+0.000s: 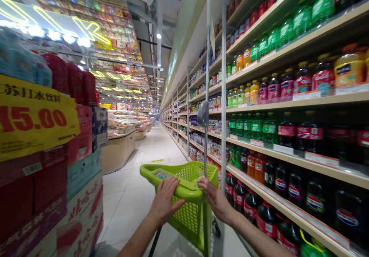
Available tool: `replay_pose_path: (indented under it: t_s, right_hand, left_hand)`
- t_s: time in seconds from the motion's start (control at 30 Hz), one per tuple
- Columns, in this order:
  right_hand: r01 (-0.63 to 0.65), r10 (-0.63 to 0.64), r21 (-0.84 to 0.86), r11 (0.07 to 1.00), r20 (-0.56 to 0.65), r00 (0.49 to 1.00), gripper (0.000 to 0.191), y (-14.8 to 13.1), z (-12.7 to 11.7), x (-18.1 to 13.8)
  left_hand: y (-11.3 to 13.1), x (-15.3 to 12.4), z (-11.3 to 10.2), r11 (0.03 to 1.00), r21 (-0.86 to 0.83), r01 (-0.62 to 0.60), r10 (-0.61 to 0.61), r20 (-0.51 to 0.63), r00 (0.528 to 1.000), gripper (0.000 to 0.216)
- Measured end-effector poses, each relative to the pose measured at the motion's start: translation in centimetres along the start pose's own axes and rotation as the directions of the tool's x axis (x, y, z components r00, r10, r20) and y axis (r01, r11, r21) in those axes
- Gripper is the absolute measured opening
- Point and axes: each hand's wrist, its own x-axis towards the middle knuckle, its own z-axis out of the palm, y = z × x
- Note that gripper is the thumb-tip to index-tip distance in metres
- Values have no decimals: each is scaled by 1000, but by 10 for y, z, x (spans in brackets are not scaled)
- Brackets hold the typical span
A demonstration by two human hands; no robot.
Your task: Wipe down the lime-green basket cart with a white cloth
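A lime-green shopping cart [187, 214] with a perforated plastic basket stands in front of me. My left hand [165, 197] lies on its rounded handle [188, 193], fingers stretched forward and thumb spread apart. At the handle's right end, my right hand [215, 199] has its fingertips closed on a small white thing [199, 181], too small to make out. A thin grey metal pole [206, 76] rises upright just beyond that hand, at the basket's right side. It carries a grey rounded fitting [203, 113] partway up. A label panel [162, 173] is set in the handle's top.
Shelves [288, 103] of bottled drinks run close along the right. Stacked drink cartons [77, 211] with a yellow price sign [34, 118] stand close on the left. Ahead, a pale tiled aisle [157, 141] runs between the shelves and rounded display counters [118, 149].
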Motion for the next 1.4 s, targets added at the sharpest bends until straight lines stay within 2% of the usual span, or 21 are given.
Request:
replay_pose_path:
  t_s: [0.07,0.13,0.27,0.33,0.4,0.5,0.57,0.67,0.73,0.8,0.9,0.97,1.03,1.1,1.17,1.23,1.3,1.4]
  right_hand:
    - [-93,93,9,996,-73,993,42,-7,-1,4]
    - [-146,146,8,989,-122,982,47,-21,4,10]
    - [-89,82,-89,992,-74,994,51,-42,16,17]
    - [-91,76,-210,973,-81,994,50,-33,15,11]
    - [-140,102,-314,939,-136,985,50,-12,9,1]
    - [-229,143,-383,895,-240,960,50,15,1,-7]
    - [-259,161,-412,874,-257,953,49,14,7,-5]
    - [-211,156,-439,873,-159,975,49,-6,24,3]
    - [-149,121,-435,888,-92,988,52,-13,28,5]
    - [-152,114,-431,890,-113,987,55,-7,23,3]
    - [-297,207,-387,873,-256,944,54,15,12,-2]
    - [-366,268,-314,876,-313,911,54,19,15,0]
    - [-341,262,-246,907,-304,916,55,9,29,8]
    - [-233,176,-220,947,-250,952,58,-8,46,18]
    - [-119,74,-232,966,-191,979,60,-22,54,25]
    - [-98,50,-254,962,-186,981,58,-25,51,26]
    - [-171,115,-241,955,-229,967,51,-23,42,25]
    - [-262,235,-94,961,-228,945,43,-22,32,25]
  left_hand:
    - [-6,4,1,999,12,42,-42,20,999,51]
    - [2,8,6,997,21,78,-78,15,997,50]
    - [35,18,15,985,31,167,-167,-7,986,43]
    - [41,20,13,991,17,134,-134,29,991,42]
    - [37,19,9,994,21,105,-106,66,992,45]
    - [22,13,2,983,82,163,-168,69,983,54]
    - [18,9,2,975,109,192,-200,73,977,60]
    - [23,7,3,980,101,173,-185,119,976,64]
    - [27,7,1,986,91,140,-153,165,974,67]
    - [30,8,-2,990,88,109,-125,209,970,72]
    - [31,9,-8,989,93,114,-134,247,960,76]
    - [33,9,-10,986,100,131,-153,254,955,77]
    - [34,9,-11,984,108,144,-167,253,953,77]
    - [34,7,-12,984,106,143,-165,249,954,76]
    - [30,3,-11,986,92,137,-155,232,960,75]
    - [24,-1,-9,990,64,127,-137,191,972,73]
    - [17,-3,-6,992,12,126,-127,127,984,68]
    - [16,3,-1,970,-128,209,-211,-3,978,54]
